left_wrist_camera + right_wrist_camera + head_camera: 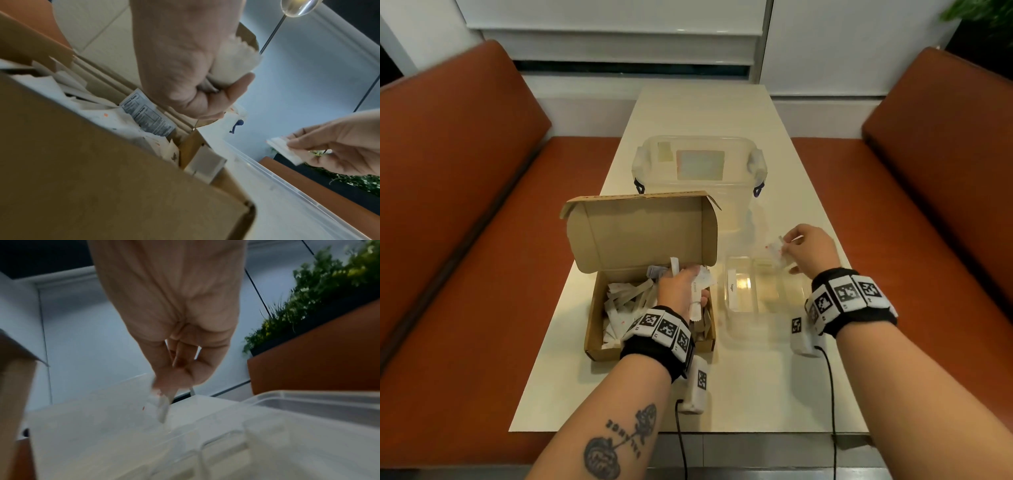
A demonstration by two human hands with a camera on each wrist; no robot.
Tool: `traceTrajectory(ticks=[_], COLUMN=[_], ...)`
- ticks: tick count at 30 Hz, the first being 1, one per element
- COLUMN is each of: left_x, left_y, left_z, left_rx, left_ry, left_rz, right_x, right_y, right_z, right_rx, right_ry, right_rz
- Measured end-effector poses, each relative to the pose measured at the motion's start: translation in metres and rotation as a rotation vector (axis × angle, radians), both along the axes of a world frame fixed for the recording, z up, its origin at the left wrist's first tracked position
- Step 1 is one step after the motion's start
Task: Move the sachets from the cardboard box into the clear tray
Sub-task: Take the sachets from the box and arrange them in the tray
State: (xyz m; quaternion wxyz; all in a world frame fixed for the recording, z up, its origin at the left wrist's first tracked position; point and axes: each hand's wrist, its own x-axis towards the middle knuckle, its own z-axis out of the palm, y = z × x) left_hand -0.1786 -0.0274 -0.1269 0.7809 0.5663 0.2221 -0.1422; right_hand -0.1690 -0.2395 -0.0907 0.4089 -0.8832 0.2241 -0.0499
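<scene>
Cardboard box (599,329) sits open on the pale table (756,394) in front of you, lid flap standing up, loose white sachets (625,301) heaped inside. Your left hand (681,291) is over the box's right side, fingers curled round a bunch of sachets (702,282) that stick out past your knuckles. Just right of the box lies the clear tray (736,329), divided into compartments, one long sachet (732,288) already lying in its left compartment. Your right hand (811,250) hovers above the tray's far edge, thumb and fingertips pinching a small sachet (774,248). Behind both stands a clear lidded tub (698,171), with orange benches (465,212) either side
</scene>
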Motion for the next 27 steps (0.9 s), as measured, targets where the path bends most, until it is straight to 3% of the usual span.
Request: traceTrajectory(ticks=[6, 10, 19, 27], left_x=[0.001, 0.001, 0.004, 0.007], left_y=[-0.003, -0.003, -0.002, 0.002], left_z=[-0.004, -0.006, -0.005, -0.008], left_rx=[0.02, 0.039, 0.04, 0.055], left_ry=[0.03, 0.032, 0.017, 0.045], left_rz=[0.017, 0.015, 0.015, 0.012], right_x=[0.012, 0.016, 0.029, 0.031], right_y=[-0.019, -0.02, -0.022, -0.021], right_z=[-0.01, -0.019, -0.018, -0.015], right_rx=[-0.352, -0.479, -0.552, -0.654], right_ry=[0.084, 0.247, 0.408, 0.429], right_rz=[0.169, 0.234, 0.26, 0.3])
